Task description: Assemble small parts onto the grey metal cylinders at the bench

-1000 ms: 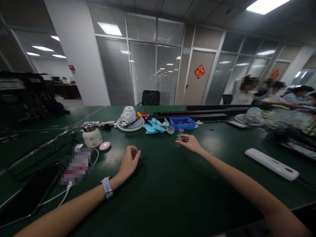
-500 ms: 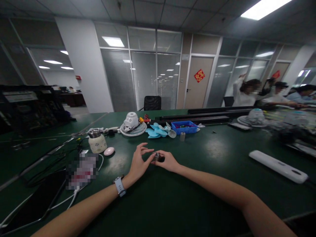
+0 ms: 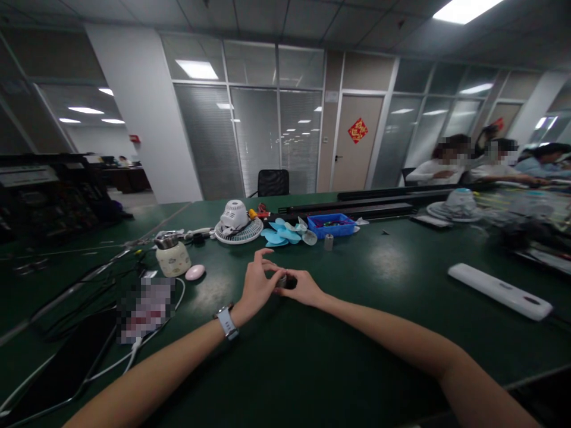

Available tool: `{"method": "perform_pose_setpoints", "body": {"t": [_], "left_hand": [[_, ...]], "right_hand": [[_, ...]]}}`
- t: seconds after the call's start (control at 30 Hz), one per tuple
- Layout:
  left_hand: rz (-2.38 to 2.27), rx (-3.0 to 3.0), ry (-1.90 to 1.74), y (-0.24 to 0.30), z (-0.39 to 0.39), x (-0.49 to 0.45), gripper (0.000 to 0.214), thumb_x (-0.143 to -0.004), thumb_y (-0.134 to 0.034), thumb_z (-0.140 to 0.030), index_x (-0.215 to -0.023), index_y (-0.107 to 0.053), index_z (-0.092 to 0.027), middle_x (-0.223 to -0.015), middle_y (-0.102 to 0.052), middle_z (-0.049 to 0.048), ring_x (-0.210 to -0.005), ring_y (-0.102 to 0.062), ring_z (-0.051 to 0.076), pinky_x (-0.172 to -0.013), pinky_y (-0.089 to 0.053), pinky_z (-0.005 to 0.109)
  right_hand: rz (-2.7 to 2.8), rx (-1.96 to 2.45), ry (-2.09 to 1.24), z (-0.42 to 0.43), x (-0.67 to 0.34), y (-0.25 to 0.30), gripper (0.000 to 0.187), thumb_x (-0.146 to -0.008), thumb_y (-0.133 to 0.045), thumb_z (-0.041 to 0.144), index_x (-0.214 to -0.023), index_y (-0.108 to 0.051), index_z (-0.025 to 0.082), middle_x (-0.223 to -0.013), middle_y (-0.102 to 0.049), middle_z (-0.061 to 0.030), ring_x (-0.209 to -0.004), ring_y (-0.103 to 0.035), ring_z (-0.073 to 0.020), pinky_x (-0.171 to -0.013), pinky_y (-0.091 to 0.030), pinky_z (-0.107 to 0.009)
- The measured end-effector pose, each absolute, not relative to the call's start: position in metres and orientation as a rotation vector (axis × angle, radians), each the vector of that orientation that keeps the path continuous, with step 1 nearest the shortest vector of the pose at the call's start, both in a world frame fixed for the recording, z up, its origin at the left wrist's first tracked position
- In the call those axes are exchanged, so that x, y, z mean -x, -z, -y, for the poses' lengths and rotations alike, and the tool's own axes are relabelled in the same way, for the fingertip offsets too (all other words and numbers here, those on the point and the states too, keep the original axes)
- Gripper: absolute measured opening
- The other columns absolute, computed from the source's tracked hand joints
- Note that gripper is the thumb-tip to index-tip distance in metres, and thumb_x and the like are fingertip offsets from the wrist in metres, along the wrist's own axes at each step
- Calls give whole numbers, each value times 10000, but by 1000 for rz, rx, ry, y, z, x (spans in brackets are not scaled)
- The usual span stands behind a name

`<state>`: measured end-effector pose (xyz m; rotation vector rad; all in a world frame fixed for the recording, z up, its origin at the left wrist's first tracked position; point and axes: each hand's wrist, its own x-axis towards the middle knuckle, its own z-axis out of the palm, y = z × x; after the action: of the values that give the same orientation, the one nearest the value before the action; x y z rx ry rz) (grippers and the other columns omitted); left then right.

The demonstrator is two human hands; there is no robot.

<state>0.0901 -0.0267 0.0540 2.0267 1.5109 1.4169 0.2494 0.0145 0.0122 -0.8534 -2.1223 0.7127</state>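
Note:
A small grey metal cylinder (image 3: 282, 280) is held between both my hands, low over the green table, partly covered by fingers. My right hand (image 3: 306, 288) grips its right side, thumb and forefinger curved round it. The thumb and forefinger of my left hand (image 3: 259, 282) close on its upper left part, while the other fingers are raised. I cannot tell whether the cylinder's base touches the table. A second, similar metal cylinder (image 3: 329, 242) stands upright farther back, in front of a blue tray (image 3: 332, 230) of small parts.
Behind my hands lie blue fan blades (image 3: 282, 233) and a white fan (image 3: 235, 223). To the left are a patterned jar (image 3: 173, 260), a pink oval object (image 3: 195, 273), a phone (image 3: 62, 362) and cables. A white power strip (image 3: 499, 291) lies right. Several people sit at the far right.
My left forefinger and thumb have closed in on the cylinder's top, and my left wrist has shifted a little right and up. A person at the far right has lowered a raised arm.

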Motion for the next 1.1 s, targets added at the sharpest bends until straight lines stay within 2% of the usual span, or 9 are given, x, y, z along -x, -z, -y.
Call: {"method": "perform_pose_setpoints", "body": {"t": [0.17,0.43,0.57,0.67,0.8,0.93,1.1], "left_hand": [[-1581,-1924,-1497,-58,34,-71,505,-771,-674,-374,-1164,-399,-216,-846,-737,13,-913,-693,215,-891,-477,394],[-1492,-1878,-1056,-13,35,-43,549,-732,-694,-428,-1159,-411,-229,-858,-755,23,-1026,-676,234,-939,-470,424],[-1485,-1923,-1011,-14,34,-44,644,-724,-691,-460,-1244,-379,-241,-1011,-745,53,-1089,-646,246,-974,-445,454],[-1508,-1907,-1047,-16,34,-45,650,-767,-631,-502,-1296,-351,-251,-1161,-695,82,-1115,-625,255,-968,-446,467],[-1565,-1801,-1118,-15,34,-47,591,-833,-512,-549,-1306,-350,-234,-1197,-669,104,-1064,-640,255,-937,-460,453],[-1633,-1694,-1153,-15,33,-47,567,-851,-449,-580,-1278,-373,-216,-1178,-668,114,-1008,-652,252,-884,-483,433],[-1620,-1700,-1173,-14,32,-45,545,-860,-425,-574,-1256,-392,-202,-1132,-684,117,-1006,-654,252,-858,-486,416]], "right_hand": [[2124,870,-718,-15,-252,-13,410,-719,-732,483,-1002,-705,187,-906,-722,-34,-799,-643,-188,-715,-483,-299],[2095,833,-761,-14,-250,-11,435,-707,-743,472,-1029,-703,182,-991,-722,-52,-894,-664,-203,-815,-512,-330],[2010,879,-659,-18,-273,-17,447,-726,-719,500,-1057,-690,201,-1002,-719,-49,-913,-667,-199,-827,-517,-336],[1864,1022,-427,-40,-318,-29,438,-754,-685,515,-1055,-690,196,-985,-723,-57,-895,-671,-201,-832,-514,-338],[1612,1400,-95,-96,-388,-39,407,-762,-670,503,-1019,-700,189,-957,-732,-68,-896,-676,-223,-815,-510,-328],[1571,1749,-100,-143,-424,-30,368,-760,-681,451,-1014,-700,186,-1024,-726,-91,-968,-671,-246,-803,-508,-314],[1601,1775,-181,-163,-429,-10,328,-778,-656,435,-998,-686,194,-991,-733,-74,-923,-683,-220,-771,-512,-297]]}}
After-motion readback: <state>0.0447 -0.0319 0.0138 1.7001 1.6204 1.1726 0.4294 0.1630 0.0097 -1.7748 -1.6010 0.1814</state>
